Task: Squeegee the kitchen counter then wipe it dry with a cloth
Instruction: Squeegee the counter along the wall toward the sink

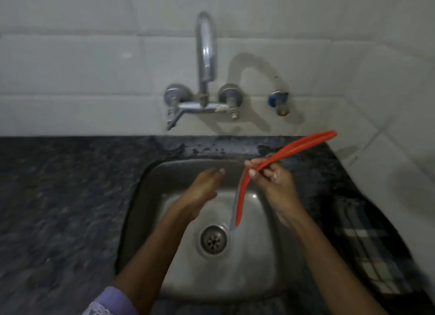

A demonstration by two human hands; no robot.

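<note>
Head view, both forearms over the basin. The right hand [274, 180] grips the red plastic squeegee with a grey rubber blade [242, 194] at the bend where its long red handle meets the blade head; thumb and fingers are closed around that junction. The handle runs up and to the right, ending over the back right corner of the dark speckled stone desk [58, 197]. The blade head hangs downward from the hand, its long axis nearly vertical in the view, its lower tip above the round metal drain [213, 239] of the stainless steel sink [146, 197]. The left hand [202, 190] is empty, fingers loosely extended and slightly blurred, hovering over the basin just left of the blade and not touching it. A dark checked cloth [372, 251] lies on the desk to the right of the sink, well apart from both hands and nearer the right arm. Wet patches show on the desk strip between the sink and the white tiled wall [70, 67], below the chrome wall-mounted tap [206, 62]. Judged from this arrangement, the blade stands edge-down over the sink rather than flat on the desk; to sweep the desk it would need turning so that its long axis lies along the surface.
</note>
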